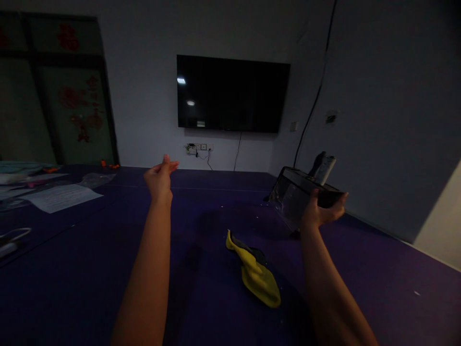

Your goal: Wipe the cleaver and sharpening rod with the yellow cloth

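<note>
Right hand: here it is, the right hand [321, 212] wrapped around the near end of a clear-sided box [290, 194], thumb up and fingers beneath the dark edge.
Left hand: out on the other side, the left hand [160, 181] hangs above the table, fingers bent in towards the thumb, no object visible; whether something tiny sits in that pinch, nobody can tell.
Box: over to the right of the purple table [90, 274], near the wall, looking tilted, and just one hand on it!
Tipping danger: a one-ended grip could let the far end swing down or the whole thing twist, with no second hand near it.
Upright pieces: a pale slab [326, 170] and a dark piece [317, 164] poke up at the top; if they are loose, a sharper tilt could spill them.
Yellow cloth: the crumpled cloth [260, 278] lies between the forearms, touched by neither hand; a box coming down there could snag or rock on it.
Hard to see: dim light blurs the box's contents, and its underside is too dark to say whether it rests or floats.
Hidden and cut off: the right palm conceals the box's near corner; the frame crops both forearms and the white cable [16, 234] at far left.
</note>
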Action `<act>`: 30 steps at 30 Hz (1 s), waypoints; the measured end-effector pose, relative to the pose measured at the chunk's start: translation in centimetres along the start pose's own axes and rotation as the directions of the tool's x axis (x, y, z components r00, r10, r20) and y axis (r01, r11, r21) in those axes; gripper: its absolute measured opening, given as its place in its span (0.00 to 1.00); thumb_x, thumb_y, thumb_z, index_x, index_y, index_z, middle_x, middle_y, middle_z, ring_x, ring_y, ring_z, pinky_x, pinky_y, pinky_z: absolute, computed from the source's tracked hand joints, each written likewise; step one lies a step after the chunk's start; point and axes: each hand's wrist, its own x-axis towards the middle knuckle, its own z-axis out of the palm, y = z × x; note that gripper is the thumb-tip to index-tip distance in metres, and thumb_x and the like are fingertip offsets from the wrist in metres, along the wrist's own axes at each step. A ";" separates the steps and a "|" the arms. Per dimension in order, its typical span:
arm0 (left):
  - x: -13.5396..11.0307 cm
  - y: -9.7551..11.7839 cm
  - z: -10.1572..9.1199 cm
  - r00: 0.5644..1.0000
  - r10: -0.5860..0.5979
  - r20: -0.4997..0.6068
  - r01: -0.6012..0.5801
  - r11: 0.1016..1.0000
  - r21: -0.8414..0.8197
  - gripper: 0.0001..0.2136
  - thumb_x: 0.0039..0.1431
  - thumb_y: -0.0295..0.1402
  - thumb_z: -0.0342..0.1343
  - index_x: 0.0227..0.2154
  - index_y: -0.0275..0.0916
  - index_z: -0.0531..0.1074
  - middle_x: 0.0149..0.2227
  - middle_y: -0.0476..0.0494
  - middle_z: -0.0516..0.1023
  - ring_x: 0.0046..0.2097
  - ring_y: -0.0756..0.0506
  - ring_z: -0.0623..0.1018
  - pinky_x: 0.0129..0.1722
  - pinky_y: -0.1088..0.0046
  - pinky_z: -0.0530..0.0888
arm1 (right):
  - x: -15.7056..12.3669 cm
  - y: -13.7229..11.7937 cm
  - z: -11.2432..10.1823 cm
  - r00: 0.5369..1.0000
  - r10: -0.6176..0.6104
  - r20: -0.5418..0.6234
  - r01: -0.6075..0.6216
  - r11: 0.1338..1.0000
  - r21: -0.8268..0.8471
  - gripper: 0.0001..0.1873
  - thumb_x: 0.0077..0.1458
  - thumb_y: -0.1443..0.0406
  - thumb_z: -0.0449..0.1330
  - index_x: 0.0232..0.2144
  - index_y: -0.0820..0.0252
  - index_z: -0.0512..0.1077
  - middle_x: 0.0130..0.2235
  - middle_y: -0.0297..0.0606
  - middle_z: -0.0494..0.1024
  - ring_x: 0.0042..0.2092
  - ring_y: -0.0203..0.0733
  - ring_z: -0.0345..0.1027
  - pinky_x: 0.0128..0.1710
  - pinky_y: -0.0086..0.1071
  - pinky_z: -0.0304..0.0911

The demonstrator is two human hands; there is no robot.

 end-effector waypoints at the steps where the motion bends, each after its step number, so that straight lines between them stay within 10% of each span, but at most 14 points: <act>1: 0.0 0.0 0.0 1.000 -0.019 0.020 0.019 1.000 0.010 0.20 0.50 0.47 0.51 0.25 0.31 0.73 0.30 0.37 0.77 0.34 0.46 0.77 0.41 0.65 0.71 | -0.1 -0.1 -0.1 1.000 0.000 0.000 0.000 1.000 -0.010 0.46 0.43 0.45 0.57 0.57 0.68 0.53 0.50 0.55 0.62 0.52 0.60 0.53 0.50 0.52 0.48; 7: 0.0 0.4 0.1 0.984 -0.176 0.037 0.174 0.983 0.056 0.16 0.49 0.40 0.52 0.35 0.34 0.74 0.37 0.39 0.77 0.38 0.44 0.76 0.46 0.59 0.67 | -0.6 -0.3 -0.4 1.000 0.025 -0.005 -0.025 0.996 -0.085 0.45 0.43 0.46 0.57 0.57 0.66 0.53 0.49 0.55 0.61 0.51 0.62 0.52 0.49 0.53 0.48; 19: -1.0 1.2 0.5 0.997 0.062 0.041 -0.058 0.994 -0.089 0.05 0.29 0.24 0.61 0.14 0.36 0.70 0.26 0.46 0.77 0.37 0.46 0.76 0.43 0.67 0.71 | -1.8 0.0 0.8 0.998 0.050 0.048 -0.038 0.975 -0.221 0.46 0.41 0.44 0.57 0.58 0.58 0.52 0.50 0.52 0.60 0.51 0.60 0.55 0.48 0.51 0.50; 30: -0.3 1.9 -0.3 0.987 -0.158 0.001 0.157 0.984 0.083 0.08 0.36 0.25 0.53 0.22 0.37 0.76 0.31 0.43 0.78 0.33 0.48 0.75 0.32 0.75 0.68 | -2.7 -0.4 1.1 0.995 0.022 0.097 0.006 0.962 -0.273 0.46 0.40 0.44 0.59 0.58 0.59 0.53 0.50 0.53 0.62 0.51 0.60 0.56 0.47 0.51 0.51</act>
